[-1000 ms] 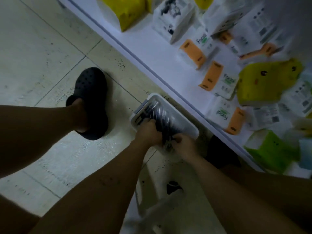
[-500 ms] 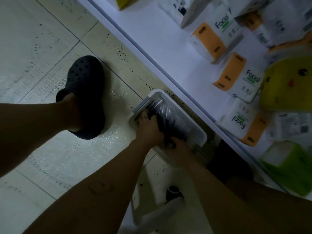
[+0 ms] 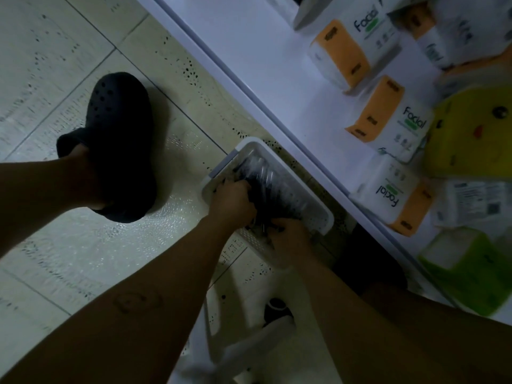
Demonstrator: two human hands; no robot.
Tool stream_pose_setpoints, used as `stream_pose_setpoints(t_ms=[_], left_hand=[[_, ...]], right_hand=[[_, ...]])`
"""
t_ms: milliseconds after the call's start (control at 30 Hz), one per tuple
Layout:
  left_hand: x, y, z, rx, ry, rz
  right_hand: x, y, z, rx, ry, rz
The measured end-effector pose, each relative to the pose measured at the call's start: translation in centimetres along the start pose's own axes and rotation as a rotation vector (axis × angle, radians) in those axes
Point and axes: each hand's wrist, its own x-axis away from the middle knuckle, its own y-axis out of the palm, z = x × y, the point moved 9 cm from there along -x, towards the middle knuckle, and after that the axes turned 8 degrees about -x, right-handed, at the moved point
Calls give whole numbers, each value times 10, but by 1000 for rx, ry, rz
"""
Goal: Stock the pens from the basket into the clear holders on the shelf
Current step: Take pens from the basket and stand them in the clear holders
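Note:
A white perforated basket (image 3: 322,217) sits on the tiled floor against the foot of the shelf. A bundle of dark pens (image 3: 273,189) lies inside it. My left hand (image 3: 231,202) is in the basket with its fingers curled round the near side of the pens. My right hand (image 3: 289,241) is at the basket's near end and grips the ends of the same bundle. No clear holder is in view.
The white bottom shelf (image 3: 266,65) runs diagonally at upper right, carrying facial tissue packs (image 3: 388,120), a yellow pack (image 3: 471,134) and a green pack (image 3: 465,270). My foot in a black clog (image 3: 119,145) stands to the basket's left. A white object (image 3: 249,347) lies on the floor below.
The camera view has shifted toward the basket, so the shelf fills more of the upper right. Both hands stay in the basket on the pens, the right one closing further round their ends.

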Motion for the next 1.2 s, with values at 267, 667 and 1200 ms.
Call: stream_pose_setpoints(t_ms=[267, 667, 1200], left_hand=[[21, -11, 24, 121, 96, 34], [88, -59, 64, 179, 257, -22], [278, -256, 201, 399, 670, 467]], right_hand=[[11, -13, 2, -79, 96, 167], [102, -33, -65, -139, -97, 191], [317, -161, -221, -335, -831, 451]])
